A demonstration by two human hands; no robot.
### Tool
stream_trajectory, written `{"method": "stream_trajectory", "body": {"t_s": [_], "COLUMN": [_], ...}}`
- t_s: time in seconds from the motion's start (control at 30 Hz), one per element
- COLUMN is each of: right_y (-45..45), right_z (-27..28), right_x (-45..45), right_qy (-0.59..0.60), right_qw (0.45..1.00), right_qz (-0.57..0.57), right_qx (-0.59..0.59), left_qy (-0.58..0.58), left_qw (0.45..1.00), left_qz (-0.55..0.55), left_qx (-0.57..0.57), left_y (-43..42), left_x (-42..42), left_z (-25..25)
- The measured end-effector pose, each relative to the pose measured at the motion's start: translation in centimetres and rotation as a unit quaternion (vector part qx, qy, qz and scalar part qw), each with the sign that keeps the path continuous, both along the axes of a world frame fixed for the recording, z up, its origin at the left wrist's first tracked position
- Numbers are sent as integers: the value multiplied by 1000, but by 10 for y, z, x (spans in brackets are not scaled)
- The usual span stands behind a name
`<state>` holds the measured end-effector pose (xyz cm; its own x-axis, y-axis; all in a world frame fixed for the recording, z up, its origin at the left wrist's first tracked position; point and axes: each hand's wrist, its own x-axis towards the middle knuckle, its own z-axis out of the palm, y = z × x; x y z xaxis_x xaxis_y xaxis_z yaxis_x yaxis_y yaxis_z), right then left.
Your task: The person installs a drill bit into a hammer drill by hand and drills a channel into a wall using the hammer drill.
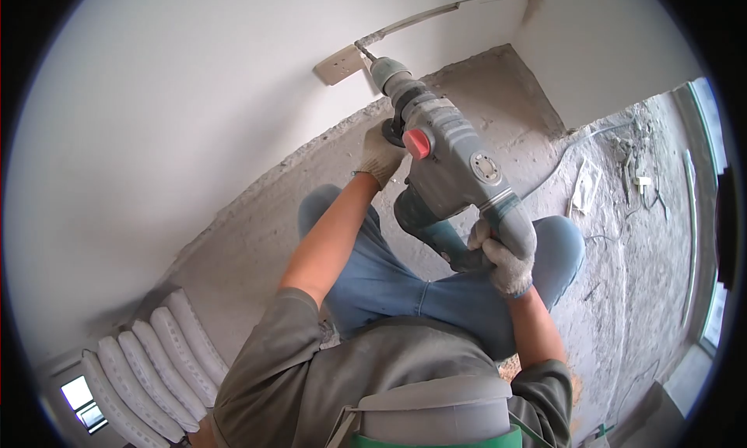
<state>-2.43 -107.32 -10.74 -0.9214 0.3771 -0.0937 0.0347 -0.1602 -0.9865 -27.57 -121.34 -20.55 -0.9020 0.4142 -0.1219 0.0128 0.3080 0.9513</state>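
White wall (194, 98), grooved; dusty concrete floor (498, 98); gloved hands (511, 267) gripping drill (457, 148).

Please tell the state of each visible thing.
Plain white wall: cut by narrow groove.
Grey-green power drill: held; running state unclear.
Thin metal bit: tip at the groove.
Gloved left hand: closed on the drill's front.
Gloved right hand: closed on the drill's rear.
Beige rectangular outlet plate: no plug visible.
Round red knob: setting unreadable.
Long white bundles: lined up.
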Motion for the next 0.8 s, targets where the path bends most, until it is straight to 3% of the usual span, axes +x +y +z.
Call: {"method": "stream_trajectory", "body": {"t_s": [0.17,0.23,0.33,0.67,0.77,0.8], "right_y": [3,8,19,42,59,64], "right_z": [5,9,26,41,62,67], "right_x": [-3,3,11,11,0,-3], "right_qy": [-32,-48,-75,-89,-114,-54], "right_qw": [999,997,996,995,989,996], "right_qz": [-18,-26,-5,51,71,65], "right_qx": [2,-48,53,10,53,-11], "left_qy": [-63,-39,-130,-191,-198,-207], "left_qw": [997,998,989,978,968,956], "left_qz": [1,-14,3,-11,-88,-122], "left_qx": [-32,44,64,84,124,170], "left_y": [3,6,17,13,12,12], "left_x": [1,9,17,24,22,23], "left_z": [5,-2,2,17,21,31]}}
